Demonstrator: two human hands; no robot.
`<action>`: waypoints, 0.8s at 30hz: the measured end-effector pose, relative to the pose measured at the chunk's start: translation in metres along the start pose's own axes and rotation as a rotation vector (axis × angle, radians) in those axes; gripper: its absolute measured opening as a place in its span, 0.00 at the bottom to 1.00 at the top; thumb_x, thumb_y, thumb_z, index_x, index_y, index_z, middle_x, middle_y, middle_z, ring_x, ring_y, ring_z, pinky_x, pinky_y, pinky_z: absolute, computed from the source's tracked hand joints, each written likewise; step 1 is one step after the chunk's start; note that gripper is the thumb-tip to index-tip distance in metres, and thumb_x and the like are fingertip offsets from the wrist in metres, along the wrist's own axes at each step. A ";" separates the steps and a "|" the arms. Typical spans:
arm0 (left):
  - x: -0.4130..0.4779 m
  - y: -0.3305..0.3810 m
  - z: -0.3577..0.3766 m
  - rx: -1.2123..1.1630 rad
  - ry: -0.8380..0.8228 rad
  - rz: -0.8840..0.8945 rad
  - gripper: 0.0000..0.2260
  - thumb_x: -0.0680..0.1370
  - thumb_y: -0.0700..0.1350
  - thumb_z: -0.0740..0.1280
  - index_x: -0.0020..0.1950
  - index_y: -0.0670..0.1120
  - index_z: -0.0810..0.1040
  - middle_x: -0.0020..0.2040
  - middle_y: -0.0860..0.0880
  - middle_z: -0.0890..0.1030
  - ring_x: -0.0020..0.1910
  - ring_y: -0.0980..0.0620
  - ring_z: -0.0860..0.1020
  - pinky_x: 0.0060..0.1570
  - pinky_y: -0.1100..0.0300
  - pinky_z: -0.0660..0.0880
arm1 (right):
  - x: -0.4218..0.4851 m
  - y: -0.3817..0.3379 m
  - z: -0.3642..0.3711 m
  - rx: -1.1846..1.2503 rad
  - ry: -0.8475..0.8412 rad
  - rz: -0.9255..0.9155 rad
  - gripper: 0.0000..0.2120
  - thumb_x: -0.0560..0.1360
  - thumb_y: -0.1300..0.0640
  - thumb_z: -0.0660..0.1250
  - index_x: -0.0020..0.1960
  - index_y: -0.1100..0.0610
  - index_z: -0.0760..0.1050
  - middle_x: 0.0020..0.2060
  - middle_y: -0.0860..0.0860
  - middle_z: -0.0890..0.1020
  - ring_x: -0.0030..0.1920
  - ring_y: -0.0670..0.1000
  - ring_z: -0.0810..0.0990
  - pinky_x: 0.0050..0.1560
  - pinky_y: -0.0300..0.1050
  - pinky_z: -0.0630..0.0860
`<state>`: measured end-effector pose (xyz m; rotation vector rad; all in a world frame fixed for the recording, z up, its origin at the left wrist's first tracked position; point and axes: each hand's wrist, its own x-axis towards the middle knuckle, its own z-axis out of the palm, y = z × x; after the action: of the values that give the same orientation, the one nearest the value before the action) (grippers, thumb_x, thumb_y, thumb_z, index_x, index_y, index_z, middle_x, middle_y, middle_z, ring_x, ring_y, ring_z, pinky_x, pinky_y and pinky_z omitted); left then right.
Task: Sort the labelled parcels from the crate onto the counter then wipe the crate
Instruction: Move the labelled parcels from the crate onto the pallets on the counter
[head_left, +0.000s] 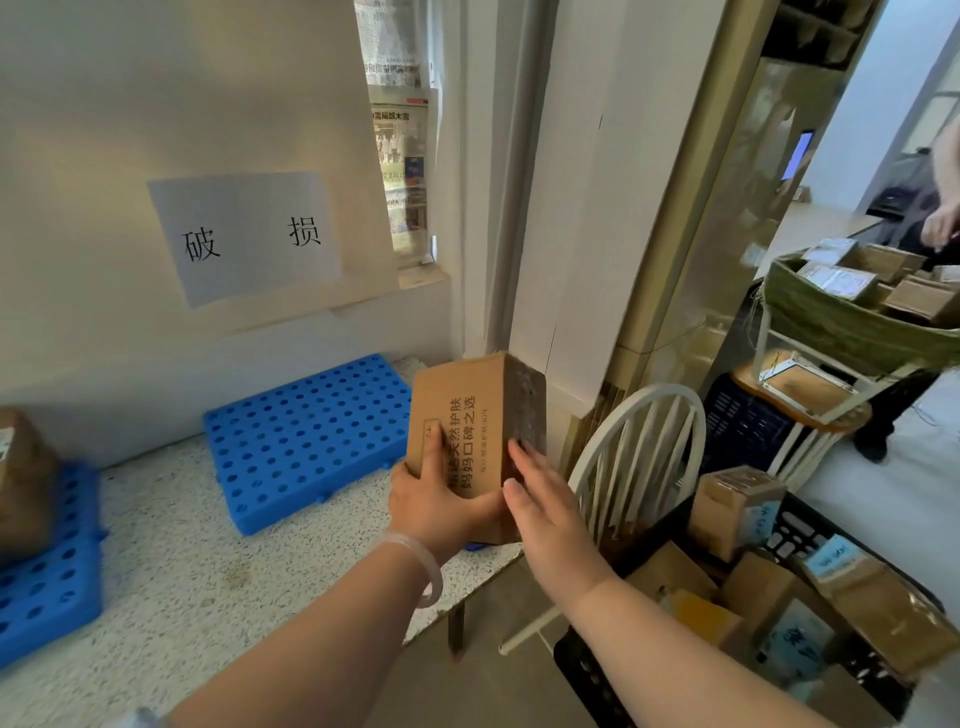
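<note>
Speckled counter (171, 587) runs along white wall. Blue plastic mat with holes (306, 441) lies flat on it, close to wall. Second blue mat (47, 566) at left edge, apart from first; brown box (23, 483) sits on top.

Matt brown cardboard parcel (467, 431), its right face scuffed grey. Blue perforated pallet (306, 436) is smooth, glossy plastic. Speckled tabletop (171, 571) looks like polished stone. White sign (244, 234) is plain paper.

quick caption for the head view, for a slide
Left hand grips a cardboard parcel at the counter edge, right hand flat against its side.
</note>
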<state>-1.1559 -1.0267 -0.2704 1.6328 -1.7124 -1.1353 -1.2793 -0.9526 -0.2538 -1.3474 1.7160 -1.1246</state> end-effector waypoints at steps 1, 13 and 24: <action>-0.001 0.000 -0.002 -0.030 -0.010 -0.001 0.55 0.56 0.72 0.70 0.78 0.64 0.46 0.71 0.46 0.58 0.70 0.43 0.63 0.69 0.43 0.67 | 0.002 0.001 -0.003 -0.015 0.009 -0.003 0.24 0.83 0.48 0.57 0.77 0.41 0.57 0.75 0.41 0.58 0.75 0.42 0.56 0.70 0.39 0.59; 0.001 -0.012 -0.006 -0.350 -0.165 0.088 0.28 0.81 0.47 0.64 0.74 0.69 0.55 0.62 0.54 0.77 0.57 0.56 0.78 0.54 0.60 0.76 | 0.018 0.012 -0.004 0.064 0.021 0.214 0.31 0.80 0.45 0.63 0.78 0.47 0.54 0.69 0.48 0.71 0.65 0.49 0.72 0.64 0.47 0.71; 0.007 -0.018 -0.007 -0.193 -0.031 0.058 0.61 0.59 0.67 0.76 0.78 0.60 0.37 0.67 0.48 0.63 0.64 0.48 0.68 0.64 0.45 0.73 | 0.007 0.004 0.021 -0.164 -0.097 -0.081 0.29 0.76 0.35 0.45 0.76 0.37 0.52 0.76 0.41 0.55 0.76 0.44 0.50 0.78 0.51 0.54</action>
<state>-1.1417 -1.0342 -0.2828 1.4464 -1.6042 -1.2610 -1.2635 -0.9632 -0.2660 -1.5580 1.7264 -0.9625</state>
